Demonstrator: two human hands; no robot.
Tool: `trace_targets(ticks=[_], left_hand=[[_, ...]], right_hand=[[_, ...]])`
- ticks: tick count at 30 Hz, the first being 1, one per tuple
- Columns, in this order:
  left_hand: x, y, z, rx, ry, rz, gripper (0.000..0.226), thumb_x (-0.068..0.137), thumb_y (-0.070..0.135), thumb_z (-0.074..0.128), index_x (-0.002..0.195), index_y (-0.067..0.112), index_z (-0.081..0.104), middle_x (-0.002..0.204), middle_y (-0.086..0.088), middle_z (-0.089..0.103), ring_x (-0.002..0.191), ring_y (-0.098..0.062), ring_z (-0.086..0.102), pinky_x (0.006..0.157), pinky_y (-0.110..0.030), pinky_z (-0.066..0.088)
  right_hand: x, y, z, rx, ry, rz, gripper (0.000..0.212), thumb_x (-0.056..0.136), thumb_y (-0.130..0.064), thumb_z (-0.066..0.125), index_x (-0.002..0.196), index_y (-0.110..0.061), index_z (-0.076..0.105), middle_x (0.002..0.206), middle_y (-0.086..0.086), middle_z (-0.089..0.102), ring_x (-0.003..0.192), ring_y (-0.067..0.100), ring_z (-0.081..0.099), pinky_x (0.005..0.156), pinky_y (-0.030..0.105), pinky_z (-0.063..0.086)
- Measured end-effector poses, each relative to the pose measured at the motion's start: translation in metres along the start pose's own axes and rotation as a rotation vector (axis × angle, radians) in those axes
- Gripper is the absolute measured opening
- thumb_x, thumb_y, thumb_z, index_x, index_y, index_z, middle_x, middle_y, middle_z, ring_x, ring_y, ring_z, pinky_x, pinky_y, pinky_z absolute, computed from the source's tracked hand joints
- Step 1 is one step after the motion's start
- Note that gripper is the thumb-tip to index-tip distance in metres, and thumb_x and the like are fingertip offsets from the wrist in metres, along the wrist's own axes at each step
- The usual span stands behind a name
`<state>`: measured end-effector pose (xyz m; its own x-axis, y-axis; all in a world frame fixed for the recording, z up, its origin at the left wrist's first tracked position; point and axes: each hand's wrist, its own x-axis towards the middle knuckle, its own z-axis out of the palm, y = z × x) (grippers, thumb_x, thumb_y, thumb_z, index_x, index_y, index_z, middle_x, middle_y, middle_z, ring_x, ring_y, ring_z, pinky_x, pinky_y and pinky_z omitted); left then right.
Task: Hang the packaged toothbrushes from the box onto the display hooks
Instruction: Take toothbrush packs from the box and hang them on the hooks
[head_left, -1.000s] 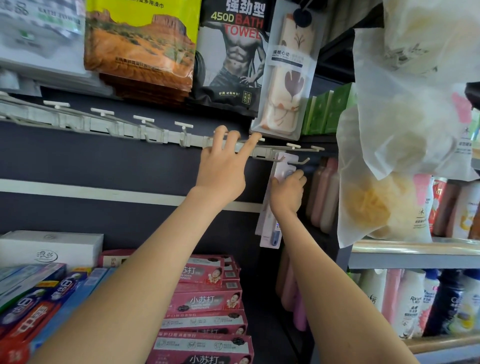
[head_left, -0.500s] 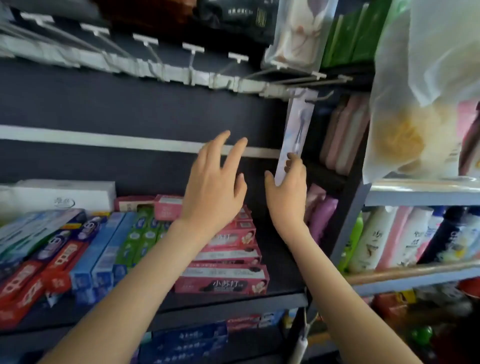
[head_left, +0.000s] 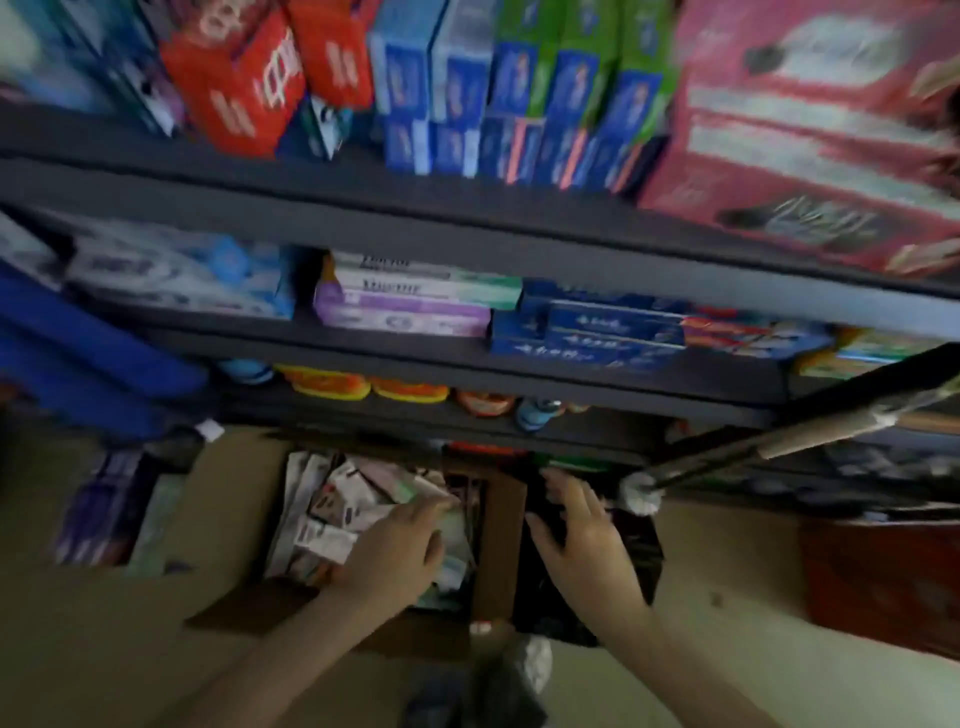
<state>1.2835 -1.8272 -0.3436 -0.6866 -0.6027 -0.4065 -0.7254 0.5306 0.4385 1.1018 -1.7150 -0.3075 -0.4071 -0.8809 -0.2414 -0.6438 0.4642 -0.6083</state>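
An open cardboard box (head_left: 500, 545) stands on the floor below the shelves, full of packaged toothbrushes (head_left: 332, 514) in a loose heap. My left hand (head_left: 395, 556) is down inside the box, its fingers lying on a greenish pack. The blur hides whether they grip it. My right hand (head_left: 582, 535) hovers just right of the box's right flap, over a black bag (head_left: 647, 551), fingers spread and holding nothing. The display hooks are out of view.
Dark shelves (head_left: 363, 208) rise right behind the box, stacked with toothpaste cartons (head_left: 467, 104) and pink boxes (head_left: 805, 130). A slanted pole with a white tip (head_left: 779, 441) crosses just above my right hand. A blue object (head_left: 78, 353) sits on the left and a red-brown object (head_left: 883, 582) on the right.
The view has swung from the hooks down to the floor. Both hands dropped from the hanging toothbrush pack to the box, the left one into the packs.
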Motion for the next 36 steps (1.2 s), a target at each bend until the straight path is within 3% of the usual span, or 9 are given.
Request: trace_targets(ticks=[2, 4, 10, 17, 23, 26, 29, 33, 36], left_hand=[[-0.001, -0.033, 0.033, 0.061, -0.089, -0.129, 0.047, 0.101, 0.035, 0.036, 0.146, 0.025, 0.029, 0.14, 0.004, 0.045, 0.119, -0.013, 0.051, 0.086, -0.024, 0.044], [-0.002, -0.062, 0.066, 0.124, -0.195, -0.249, 0.05, 0.101, 0.034, 0.038, 0.148, 0.021, 0.026, 0.141, 0.0, 0.043, 0.124, -0.017, 0.048, 0.093, -0.031, 0.041], [-0.001, -0.136, 0.154, 0.06, -0.318, -0.513, 0.055, 0.098, 0.031, 0.044, 0.148, 0.018, 0.023, 0.14, -0.009, 0.041, 0.119, -0.025, 0.052, 0.089, -0.037, 0.047], [-0.002, -0.183, 0.222, -0.252, -0.189, -0.717, 0.051, 0.097, 0.027, 0.048, 0.145, 0.02, 0.03, 0.137, -0.008, 0.044, 0.12, -0.026, 0.051, 0.089, -0.038, 0.047], [-0.01, -0.202, 0.245, -0.544, -0.005, -0.778, 0.036, 0.096, 0.022, 0.052, 0.13, 0.015, 0.047, 0.124, -0.006, 0.057, 0.11, -0.02, 0.058, 0.088, -0.032, 0.047], [-0.012, -0.202, 0.243, -0.662, 0.044, -0.788, 0.033, 0.096, 0.024, 0.054, 0.127, 0.016, 0.049, 0.118, -0.002, 0.061, 0.101, -0.014, 0.06, 0.081, -0.025, 0.047], [-0.01, -0.198, 0.24, -0.788, 0.069, -0.799, 0.031, 0.097, 0.026, 0.054, 0.126, 0.016, 0.049, 0.109, 0.001, 0.062, 0.094, -0.009, 0.057, 0.073, -0.016, 0.04], [-0.005, -0.193, 0.238, -1.187, 0.213, -0.928, 0.034, 0.089, 0.035, 0.062, 0.118, 0.019, 0.052, 0.111, -0.001, 0.064, 0.101, -0.016, 0.061, 0.092, -0.036, 0.049], [-0.002, -0.191, 0.231, -1.483, 0.428, -0.933, 0.034, 0.089, 0.016, 0.065, 0.121, 0.013, 0.054, 0.115, -0.005, 0.067, 0.101, -0.017, 0.066, 0.089, -0.038, 0.053]], right_hand=[[0.003, 0.023, 0.046, -0.055, -0.166, 0.102, 0.054, 0.098, -0.031, 0.051, 0.146, -0.018, 0.031, 0.139, 0.002, 0.043, 0.127, 0.019, 0.047, 0.096, 0.029, 0.045], [0.008, 0.039, 0.088, -0.1, -0.305, 0.165, 0.056, 0.099, -0.031, 0.048, 0.148, -0.017, 0.026, 0.143, 0.004, 0.038, 0.127, 0.023, 0.046, 0.097, 0.032, 0.043], [0.037, 0.069, 0.201, -0.214, -0.525, 0.164, 0.057, 0.1, -0.027, 0.044, 0.15, -0.019, 0.018, 0.148, 0.005, 0.033, 0.133, 0.026, 0.036, 0.102, 0.036, 0.039], [0.062, 0.078, 0.338, -0.412, -0.654, -0.001, 0.072, 0.097, -0.032, 0.053, 0.152, -0.014, 0.009, 0.157, 0.011, 0.016, 0.141, 0.032, 0.023, 0.111, 0.043, 0.028], [0.065, 0.097, 0.395, -0.48, -0.5, 0.013, 0.052, 0.098, -0.016, 0.044, 0.146, -0.008, 0.025, 0.152, 0.014, 0.023, 0.14, 0.033, 0.022, 0.11, 0.042, 0.027], [0.066, 0.101, 0.391, -0.363, -0.479, 0.067, 0.054, 0.092, -0.024, 0.058, 0.138, -0.009, 0.035, 0.142, 0.013, 0.034, 0.134, 0.031, 0.028, 0.109, 0.041, 0.027], [0.061, 0.095, 0.384, -0.308, -0.52, 0.097, 0.064, 0.084, -0.027, 0.069, 0.134, -0.006, 0.033, 0.137, 0.014, 0.036, 0.131, 0.031, 0.032, 0.108, 0.042, 0.031], [0.049, 0.075, 0.383, -0.13, -0.4, 0.015, 0.058, 0.077, -0.021, 0.077, 0.119, -0.006, 0.04, 0.123, 0.012, 0.044, 0.118, 0.028, 0.04, 0.094, 0.037, 0.038], [0.038, 0.054, 0.391, -0.086, -0.341, -0.212, 0.065, 0.064, -0.02, 0.083, 0.11, -0.016, 0.037, 0.106, 0.012, 0.051, 0.096, 0.028, 0.05, 0.077, 0.037, 0.044]])
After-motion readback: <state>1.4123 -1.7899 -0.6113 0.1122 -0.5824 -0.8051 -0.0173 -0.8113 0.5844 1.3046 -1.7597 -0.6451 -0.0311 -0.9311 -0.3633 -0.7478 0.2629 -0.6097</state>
